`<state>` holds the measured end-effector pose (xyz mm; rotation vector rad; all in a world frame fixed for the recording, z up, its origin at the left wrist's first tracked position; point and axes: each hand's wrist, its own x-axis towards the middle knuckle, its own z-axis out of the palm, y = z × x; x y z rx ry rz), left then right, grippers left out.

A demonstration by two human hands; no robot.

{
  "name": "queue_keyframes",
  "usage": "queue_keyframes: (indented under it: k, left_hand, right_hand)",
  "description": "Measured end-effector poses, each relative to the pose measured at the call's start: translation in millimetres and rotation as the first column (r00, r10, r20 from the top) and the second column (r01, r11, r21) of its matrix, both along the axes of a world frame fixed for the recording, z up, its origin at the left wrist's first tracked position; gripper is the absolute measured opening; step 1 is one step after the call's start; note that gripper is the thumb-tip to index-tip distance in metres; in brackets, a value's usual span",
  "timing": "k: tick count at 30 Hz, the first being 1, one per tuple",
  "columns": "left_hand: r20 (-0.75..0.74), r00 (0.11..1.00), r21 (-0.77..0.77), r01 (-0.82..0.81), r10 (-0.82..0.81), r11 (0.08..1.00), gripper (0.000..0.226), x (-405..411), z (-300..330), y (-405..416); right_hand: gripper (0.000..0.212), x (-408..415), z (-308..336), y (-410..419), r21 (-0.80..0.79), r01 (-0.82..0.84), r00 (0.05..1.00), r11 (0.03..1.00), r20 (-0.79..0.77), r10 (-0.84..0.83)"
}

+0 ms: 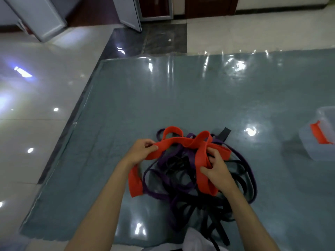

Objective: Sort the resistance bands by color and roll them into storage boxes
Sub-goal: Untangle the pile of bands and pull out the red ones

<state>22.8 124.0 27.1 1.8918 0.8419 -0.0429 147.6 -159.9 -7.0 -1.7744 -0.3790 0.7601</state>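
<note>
Both bare forearms reach forward from the bottom edge over a tangled heap of flat elastic resistance bands lying on a glossy grey-blue floor mat (181, 91).

The left hand (140, 151) is at the near-left edge of the heap, wrist straight, back of the hand up. Its fingers (147, 143) and thumb curl round and pinch a wide orange-red flat band (183, 142), holding that stretch lifted above the heap. From this grip the same colour of band hangs down past the wrist and ends in a fold lying on the mat at the heap's left side.

The right hand (216, 169) is over the right half of the heap, palm turned inward, its fingers (213, 153) curled round another doubled stretch of orange-red band and gripping it. Between the two hands the orange-red band arches and loops across the top of the heap.

Under it lie narrow purple bands (252, 171) and black bands (197, 201), intertwined; how many of each cannot be told.

Well to the right of the heap, at the frame's edge, a clear plastic storage box (315, 145) with an orange-red latch rests on the mat, tilted. Pale glossy floor tiles (36, 124) border the mat on the heap's left.
</note>
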Motion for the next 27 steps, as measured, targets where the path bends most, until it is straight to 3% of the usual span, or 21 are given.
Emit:
queue_keyframes:
  k: [6,9,12,15,19,27]
  left_hand:
    - [0.234,0.951,-0.167,-0.163,0.200,0.972,0.009,-22.3,53.4,-54.8]
    - [0.289,0.874,-0.329,-0.291,0.389,0.898,0.004,-28.1,72.3,-74.7]
    - [0.297,0.811,-0.470,-0.336,0.505,0.816,0.017,-34.9,89.7,-87.2]
    - [0.309,0.793,-0.580,-0.281,0.525,0.765,0.006,-42.6,107.2,-98.3]
    - [0.289,0.823,-0.671,-0.191,0.490,0.716,0.028,-51.5,127.4,-112.1]
    - [0.326,0.843,-0.816,0.023,0.428,0.577,0.034,-54.1,162.2,-138.3]
  right_hand:
    - [0.060,-39.3,34.5,-6.8,0.077,0.031,0.998,0.997,0.044,-0.035]
    - [0.063,-66.9,52.6,-6.1,0.157,0.053,0.997,0.986,0.039,-0.060]
    - [0.059,-88.9,70.6,-5.8,0.217,0.090,0.993,0.972,0.049,-0.103]
    - [0.063,-105.5,87.3,-5.3,0.247,0.117,0.990,0.962,0.048,-0.133]
    - [0.060,-123.8,115.5,-3.3,0.316,0.180,0.981,0.931,0.013,-0.194]
    - [0.042,-133.8,164.7,-9.3,0.423,0.346,0.928,0.838,-0.022,-0.373]
